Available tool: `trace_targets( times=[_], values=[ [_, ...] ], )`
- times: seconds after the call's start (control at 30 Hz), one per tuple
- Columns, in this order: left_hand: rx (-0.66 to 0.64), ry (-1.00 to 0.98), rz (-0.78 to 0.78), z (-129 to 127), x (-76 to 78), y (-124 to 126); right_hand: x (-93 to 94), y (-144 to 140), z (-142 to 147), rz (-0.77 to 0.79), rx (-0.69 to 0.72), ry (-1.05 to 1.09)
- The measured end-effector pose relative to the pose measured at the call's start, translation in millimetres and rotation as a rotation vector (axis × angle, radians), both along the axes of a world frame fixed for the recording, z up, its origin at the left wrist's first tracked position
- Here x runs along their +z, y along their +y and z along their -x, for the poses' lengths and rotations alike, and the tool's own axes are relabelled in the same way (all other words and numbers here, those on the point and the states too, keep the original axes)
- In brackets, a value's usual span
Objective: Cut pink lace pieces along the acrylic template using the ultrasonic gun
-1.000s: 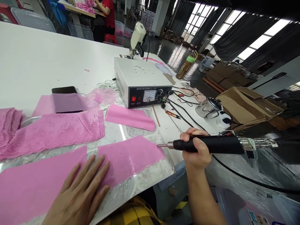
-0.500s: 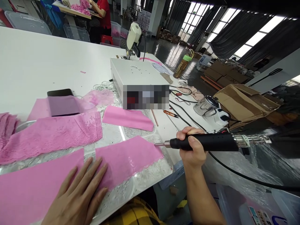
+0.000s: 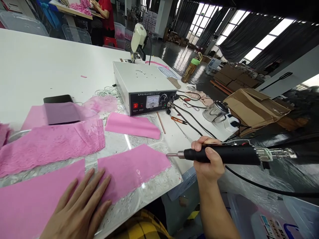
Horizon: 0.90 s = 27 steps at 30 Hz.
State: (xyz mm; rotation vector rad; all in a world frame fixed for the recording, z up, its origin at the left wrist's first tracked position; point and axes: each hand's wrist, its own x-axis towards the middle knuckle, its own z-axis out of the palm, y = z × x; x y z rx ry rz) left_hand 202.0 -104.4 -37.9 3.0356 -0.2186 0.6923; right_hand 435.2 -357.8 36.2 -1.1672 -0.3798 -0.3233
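Observation:
My left hand (image 3: 81,202) lies flat with spread fingers across two pink fabric pieces, the left one (image 3: 37,189) and the right one (image 3: 132,171). My right hand (image 3: 209,157) is wrapped round a black handheld ultrasonic welder (image 3: 234,154). Its thin metal tip points left, at the right corner of the right piece; whether it touches the cloth I cannot tell. Behind lie a pink lace piece (image 3: 54,142) and a folded pink strip (image 3: 132,125). The grey control box (image 3: 147,78) with dials stands farther back.
A phone (image 3: 59,99) sits partly under sheer pink cloth. Orange-handled tweezers (image 3: 178,120), a glass jar (image 3: 215,111) and a power strip (image 3: 230,122) are on the right. A black cable (image 3: 264,189) trails from the tool. Beyond the table are a cardboard box (image 3: 256,109) and a person in red (image 3: 106,18).
The welder in my right hand has shifted slightly right, its tip now at the fabric's outer corner. My left hand stays on the cloth. The whole view has drifted a little.

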Motion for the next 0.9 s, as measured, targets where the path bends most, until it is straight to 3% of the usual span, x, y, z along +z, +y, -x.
trace_targets(
  times=[0.3,0.5,0.67,0.8,0.9],
  values=[
    [0.001,-0.013,0.042,0,0.6,-2,-2.5,0,-2,-0.004,-0.016,0.006],
    [0.113,-0.015,0.230,-2,3.3,-15,-0.2,0,1,-0.017,-0.003,-0.014],
    [0.062,-0.010,0.167,-1,2.1,-15,-1.6,1,0,-0.005,0.012,-0.016],
    [0.113,-0.025,0.231,-2,3.8,-16,-3.4,2,0,0.010,0.005,-0.019],
    [0.048,-0.029,0.133,-3,3.9,-11,-3.6,3,0,0.026,0.015,-0.034]
  ],
)
